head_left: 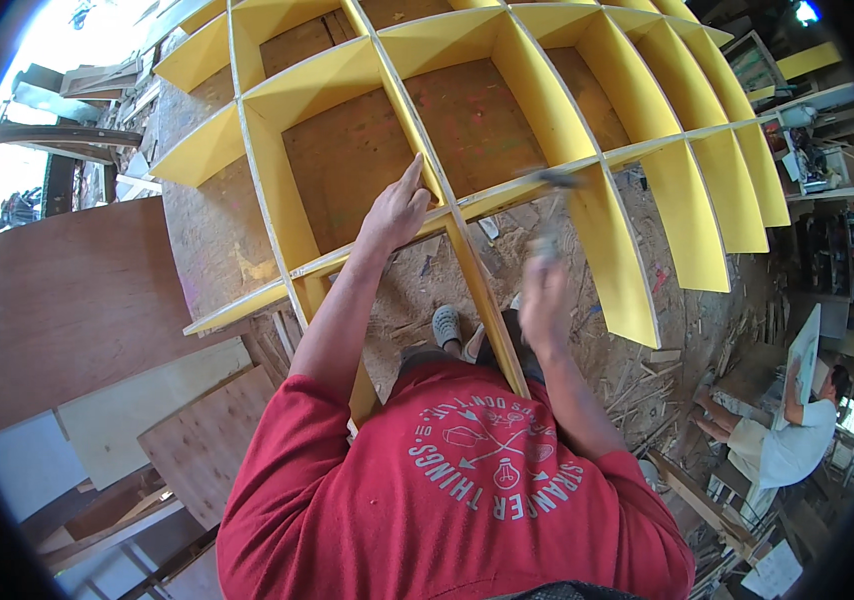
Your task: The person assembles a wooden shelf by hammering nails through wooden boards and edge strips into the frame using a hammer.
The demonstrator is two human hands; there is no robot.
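A large grid frame of yellow panels (537, 110) with bare pale edges lies before me on a worn brown board (342, 165). My left hand (399, 212) rests at a joint of the grid, gripping a yellow divider panel (402, 105). Its index finger is stretched along that panel, and the other fingers are partly hidden. In my right hand (545, 300) is a hammer, smeared by motion. The hammer head (552, 178) is over a cross panel, right of the joint; I cannot tell whether it touches.
Wood scraps and sawdust (637, 400) cover the floor. Plywood sheets (67, 310) lie at the left. On the right, another person (792, 440) sits holding a pale panel (802, 360). Shelves with clutter (827, 130) stand behind. One yellow panel (487, 300) reaches toward my body.
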